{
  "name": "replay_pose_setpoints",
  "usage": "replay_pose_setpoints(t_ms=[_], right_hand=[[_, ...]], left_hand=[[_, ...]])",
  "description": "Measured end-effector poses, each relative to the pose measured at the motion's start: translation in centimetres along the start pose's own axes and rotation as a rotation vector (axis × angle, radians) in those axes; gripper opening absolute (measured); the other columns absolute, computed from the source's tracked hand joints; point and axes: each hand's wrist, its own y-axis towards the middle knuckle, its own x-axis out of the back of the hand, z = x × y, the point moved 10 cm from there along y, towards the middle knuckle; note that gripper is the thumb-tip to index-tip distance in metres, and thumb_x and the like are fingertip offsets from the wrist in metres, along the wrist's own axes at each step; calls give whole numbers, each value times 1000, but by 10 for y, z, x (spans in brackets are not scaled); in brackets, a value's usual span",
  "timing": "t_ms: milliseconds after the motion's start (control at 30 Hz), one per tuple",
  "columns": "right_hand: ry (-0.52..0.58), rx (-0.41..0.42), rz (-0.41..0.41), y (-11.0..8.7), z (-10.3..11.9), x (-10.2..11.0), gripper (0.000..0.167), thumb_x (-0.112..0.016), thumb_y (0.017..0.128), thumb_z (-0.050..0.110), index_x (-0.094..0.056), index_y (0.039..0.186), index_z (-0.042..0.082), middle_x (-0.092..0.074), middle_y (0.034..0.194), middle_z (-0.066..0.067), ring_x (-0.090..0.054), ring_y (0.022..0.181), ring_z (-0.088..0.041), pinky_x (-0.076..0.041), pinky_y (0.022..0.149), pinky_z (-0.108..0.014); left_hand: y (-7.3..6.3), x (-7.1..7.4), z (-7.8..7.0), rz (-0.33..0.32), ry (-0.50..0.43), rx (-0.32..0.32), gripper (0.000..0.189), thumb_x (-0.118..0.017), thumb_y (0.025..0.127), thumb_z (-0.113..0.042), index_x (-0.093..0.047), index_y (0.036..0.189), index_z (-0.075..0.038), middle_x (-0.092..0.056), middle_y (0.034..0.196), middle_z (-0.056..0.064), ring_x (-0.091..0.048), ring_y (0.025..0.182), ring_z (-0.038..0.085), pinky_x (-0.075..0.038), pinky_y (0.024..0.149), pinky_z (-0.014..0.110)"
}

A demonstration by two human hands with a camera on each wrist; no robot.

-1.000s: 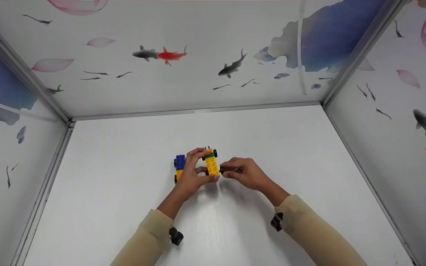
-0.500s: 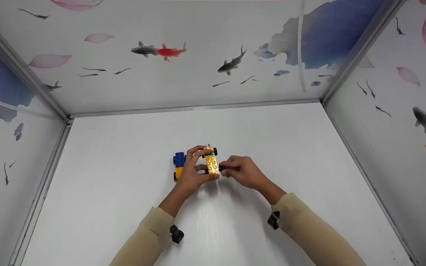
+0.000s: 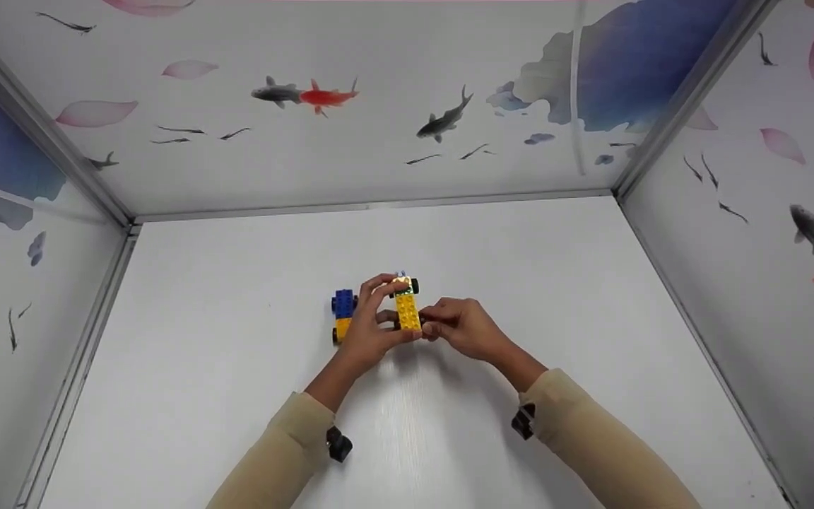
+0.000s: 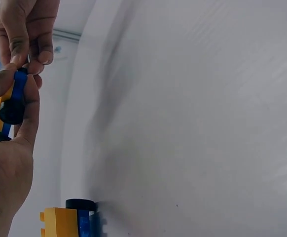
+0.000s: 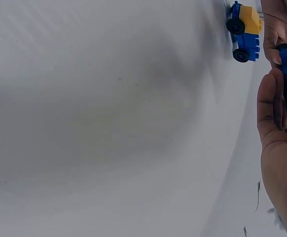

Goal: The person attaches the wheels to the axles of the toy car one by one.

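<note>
My left hand [image 3: 364, 329] grips a toy brick car [image 3: 408, 311], tilted up off the table, with yellow studded bricks, a green part and black wheels. Its blue base [image 4: 19, 85] shows in the left wrist view. At the car's near right side my right hand [image 3: 467, 329] pinches a small black piece, apparently a wheel, mostly hidden by the fingers. A thin metal rod [image 4: 28, 58] shows between those fingers in the left wrist view. To the left of my left hand a second toy car [image 3: 343, 304], blue and yellow with black wheels, stands on the table, partly covered.
The white tabletop [image 3: 237, 339] is bounded by printed panels with fish and petals at the back [image 3: 379, 141], left and right. Metal edging [image 3: 372, 207] runs along the table's back. The second car is close beside my left hand.
My right hand has brought the small black piece in against the car's side, and the rod no longer shows in the head view. The held car has shifted slightly right.
</note>
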Motion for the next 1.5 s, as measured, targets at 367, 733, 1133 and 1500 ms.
replay_pose_setpoints(t_ms=[367, 733, 1133, 1500], right_hand=[[-55, 10, 17, 1, -7, -3, 30, -78, 104, 13, -80, 134, 10, -79, 116, -10, -75, 98, -19, -63, 83, -26], [-262, 14, 46, 10, -17, -11, 25, -75, 107, 13, -81, 131, 14, -78, 117, -6, -76, 107, -22, -67, 90, -43], [-484, 49, 52, 10, -24, -26, 24, -78, 105, 20, -80, 127, 10, -62, 143, -17, -55, 134, -40, -55, 112, -57], [-645, 76, 33, 17, -14, -23, 51, -83, 101, 23, -70, 150, 16, -53, 166, -9, -50, 149, -38, -48, 120, -67]], left_hand=[[5, -1, 4, 71, 118, -11, 80, -92, 91, -9, -54, 159, -29, -23, 176, -4, -75, 121, 31, -66, 100, 35], [13, 1, 11, 99, 466, 41, 76, -88, 96, -14, -50, 162, -23, -29, 175, 0, -67, 131, 28, -64, 103, 40], [16, -9, 18, 135, 753, 40, 71, -89, 96, -28, -56, 158, -20, -40, 168, 12, -48, 151, 44, -51, 122, 57], [22, -10, 18, 160, 857, 110, 79, -88, 97, -36, -50, 162, -13, -43, 172, 11, -54, 152, 40, -46, 129, 52]])
